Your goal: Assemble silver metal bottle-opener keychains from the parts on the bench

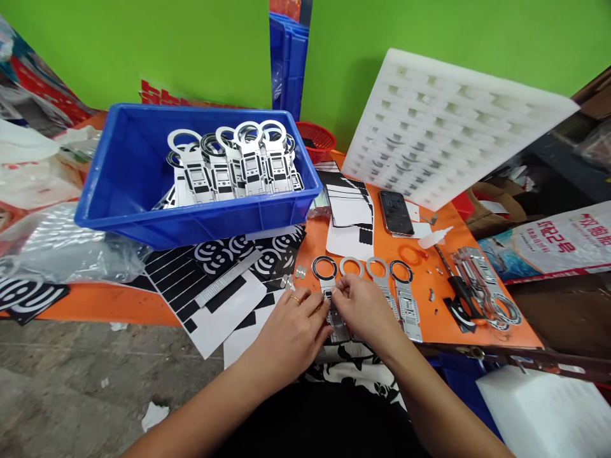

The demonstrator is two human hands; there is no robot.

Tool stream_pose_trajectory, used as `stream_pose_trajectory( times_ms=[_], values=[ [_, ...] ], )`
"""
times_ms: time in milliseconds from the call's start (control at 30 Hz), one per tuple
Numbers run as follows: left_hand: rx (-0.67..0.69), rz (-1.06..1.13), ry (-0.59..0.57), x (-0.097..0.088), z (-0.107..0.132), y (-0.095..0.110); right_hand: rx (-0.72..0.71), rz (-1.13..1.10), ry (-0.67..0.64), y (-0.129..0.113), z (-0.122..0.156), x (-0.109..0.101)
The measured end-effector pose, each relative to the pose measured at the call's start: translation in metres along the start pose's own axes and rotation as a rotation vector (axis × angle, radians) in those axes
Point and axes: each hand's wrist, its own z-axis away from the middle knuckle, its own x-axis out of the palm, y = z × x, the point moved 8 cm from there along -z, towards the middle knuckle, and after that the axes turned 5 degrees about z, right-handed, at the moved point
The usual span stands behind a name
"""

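Observation:
Several flat silver plates with ring-shaped tops lie in a row at the table's front. My left hand is closed at the leftmost ring-topped plate, which has a black ring; its fingers and thumb are bent together over the plate's left side. From the right, my right hand meets it with thumb and forefinger pinched over the same plate. Whatever is between those fingertips is hidden. Beyond my right hand lies another ring-topped plate with a black ring. Small silver pieces rest left of the row.
A blue bin holding many ring-topped plates stands at the back left. Black-and-white sticker sheets overlap the front edge. Behind right leans a white foam block. A phone, orange-handled screwdriver and stacked plates lie rightward.

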Motion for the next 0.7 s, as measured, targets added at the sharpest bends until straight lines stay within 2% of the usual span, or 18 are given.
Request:
stream_pose_trajectory(
  times_ms=[167,533,700],
  values=[
    [0.004,-0.016,-0.021,0.0016,0.0007,0.0006,0.011,0.004,0.004,-0.0001,0.0025,0.0003],
    [0.081,-0.104,0.035,-0.0022,0.0002,0.0063,-0.009,0.034,0.033,-0.0023,0.0066,-0.0015],
    [0.078,-0.119,0.015,-0.0013,-0.0005,0.0068,-0.014,0.002,0.081,0.0066,0.0064,-0.0084]
  ],
)
